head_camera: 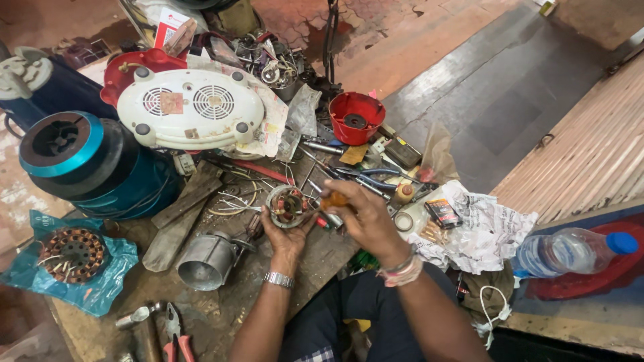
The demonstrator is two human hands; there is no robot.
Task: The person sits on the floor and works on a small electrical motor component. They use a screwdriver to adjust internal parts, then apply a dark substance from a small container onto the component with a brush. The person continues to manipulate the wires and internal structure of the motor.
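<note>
Two hands meet mid-frame over the cluttered wooden counter [201, 315]: the left hand [287, 231] cups a small round wound motor stator [287, 205], the right hand [365, 218] is clenched on an orange-handled screwdriver [333, 200] at its rim. Working the windings seemingly demands fine control; open room is scarce, grey motor housing [206, 260] lower left.
</note>
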